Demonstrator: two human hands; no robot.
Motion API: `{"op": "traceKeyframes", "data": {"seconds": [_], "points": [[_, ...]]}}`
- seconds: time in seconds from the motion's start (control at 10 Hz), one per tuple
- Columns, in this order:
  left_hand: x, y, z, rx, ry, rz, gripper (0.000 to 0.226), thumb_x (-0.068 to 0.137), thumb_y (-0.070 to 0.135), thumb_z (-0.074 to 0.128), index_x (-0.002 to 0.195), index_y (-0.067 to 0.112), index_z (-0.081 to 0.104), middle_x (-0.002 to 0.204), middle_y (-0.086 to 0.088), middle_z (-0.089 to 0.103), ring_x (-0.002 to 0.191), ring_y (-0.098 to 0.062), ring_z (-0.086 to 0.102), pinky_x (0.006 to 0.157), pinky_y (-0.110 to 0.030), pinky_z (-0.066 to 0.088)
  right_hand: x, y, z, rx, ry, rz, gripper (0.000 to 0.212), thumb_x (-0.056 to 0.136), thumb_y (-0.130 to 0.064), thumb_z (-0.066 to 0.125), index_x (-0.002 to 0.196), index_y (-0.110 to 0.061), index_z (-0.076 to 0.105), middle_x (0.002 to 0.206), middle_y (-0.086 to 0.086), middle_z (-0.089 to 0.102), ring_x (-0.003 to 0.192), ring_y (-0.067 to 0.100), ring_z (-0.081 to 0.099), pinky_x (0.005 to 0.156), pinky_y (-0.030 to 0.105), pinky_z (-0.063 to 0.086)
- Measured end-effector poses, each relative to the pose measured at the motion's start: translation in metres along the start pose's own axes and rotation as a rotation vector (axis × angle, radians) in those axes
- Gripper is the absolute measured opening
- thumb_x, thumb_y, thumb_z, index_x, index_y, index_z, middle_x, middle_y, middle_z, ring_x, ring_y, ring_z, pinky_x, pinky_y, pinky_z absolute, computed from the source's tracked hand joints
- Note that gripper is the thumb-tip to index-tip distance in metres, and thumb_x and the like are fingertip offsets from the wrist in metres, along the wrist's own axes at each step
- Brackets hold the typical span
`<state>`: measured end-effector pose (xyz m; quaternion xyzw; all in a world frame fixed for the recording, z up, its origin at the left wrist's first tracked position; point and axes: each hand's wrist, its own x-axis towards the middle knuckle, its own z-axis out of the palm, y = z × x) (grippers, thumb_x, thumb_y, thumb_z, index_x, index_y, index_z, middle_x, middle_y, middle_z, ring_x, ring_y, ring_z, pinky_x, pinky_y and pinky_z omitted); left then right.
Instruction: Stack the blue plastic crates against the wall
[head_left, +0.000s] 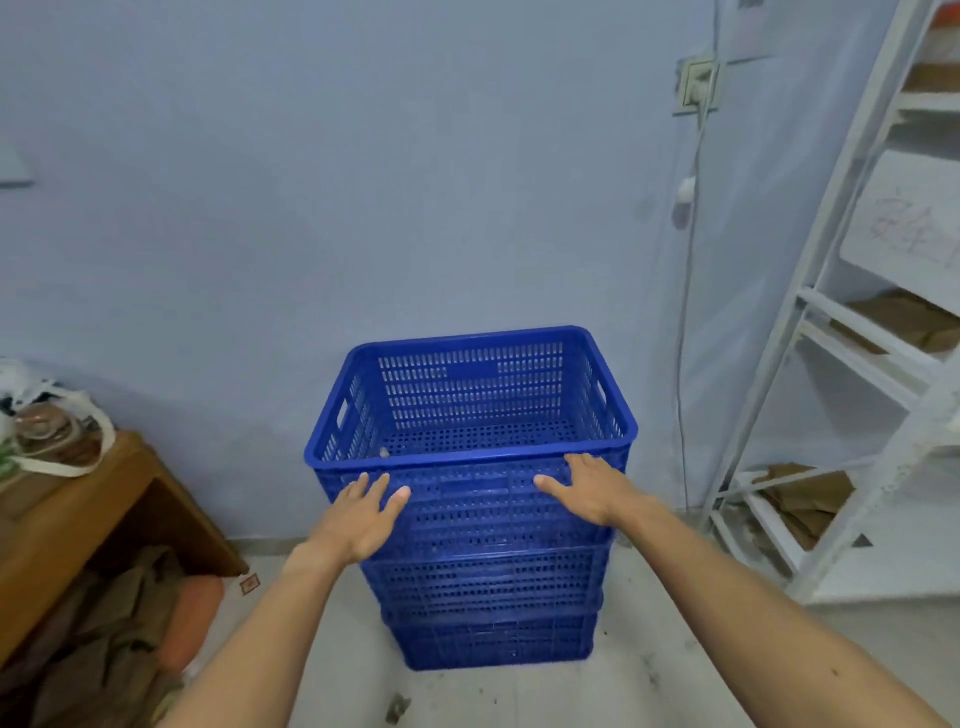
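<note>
A stack of blue perforated plastic crates (483, 582) stands on the floor against the pale blue wall (363, 182). The top crate (470, 405) is empty, its rim facing up. My left hand (363, 512) lies flat with fingers spread on the near face of the top crate, left of centre. My right hand (592, 486) rests the same way just under the near rim, right of centre. Neither hand grips anything.
A wooden table (78, 519) with a bag and bowls stands at the left, with brown paper and an orange object beneath it. A white metal shelving rack (831, 364) stands at the right. A cable (688, 312) hangs from a wall socket beside the stack.
</note>
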<state>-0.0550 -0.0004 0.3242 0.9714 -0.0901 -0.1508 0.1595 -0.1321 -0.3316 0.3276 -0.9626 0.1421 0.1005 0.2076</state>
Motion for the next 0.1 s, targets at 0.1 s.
{"op": "traceKeyframes", "data": {"seconds": [0.1], "points": [[-0.0226, -0.0046, 0.0001, -0.056, 0.023, -0.008, 0.085, 0.091, 0.074, 0.020, 0.157, 0.020, 0.019, 0.165, -0.005, 0.016, 0.152, -0.022, 0.011, 0.123, -0.042, 0.012, -0.0140, 0.0043, -0.0004, -0.012, 0.016, -0.059, 0.092, 0.087, -0.071, 0.042, 0.154, -0.013, 0.018, 0.159, 0.009, 0.029, 0.140, 0.029, 0.037, 0.110, 0.047, 0.038]]}}
